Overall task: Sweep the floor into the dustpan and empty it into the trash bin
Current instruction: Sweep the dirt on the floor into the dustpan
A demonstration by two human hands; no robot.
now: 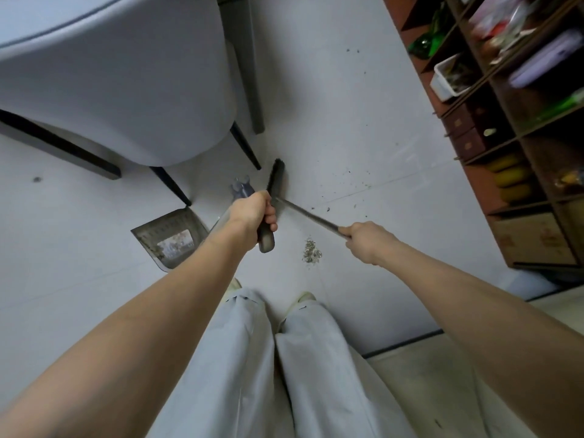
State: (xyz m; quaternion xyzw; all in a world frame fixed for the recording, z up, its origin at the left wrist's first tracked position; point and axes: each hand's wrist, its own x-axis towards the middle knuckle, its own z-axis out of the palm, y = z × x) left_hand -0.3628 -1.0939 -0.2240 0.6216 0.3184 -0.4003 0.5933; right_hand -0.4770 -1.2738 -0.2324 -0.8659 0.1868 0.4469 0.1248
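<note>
My left hand (254,213) grips the grey handle (266,238) of the long-handled dustpan. Its grey pan (172,237) rests on the white floor to the left, with some dirt inside. My right hand (368,241) holds the thin metal broom handle (308,214). The dark broom head (276,180) sits on the floor just beyond my left hand. A small pile of grey debris (311,254) lies between my hands, and dark crumbs (350,181) are scattered farther out to the right.
A white chair (126,74) with dark legs stands at the upper left, close to the pan. A brown shelf unit (512,128) full of items lines the right side. My legs in pale trousers (268,358) and my shoes are below.
</note>
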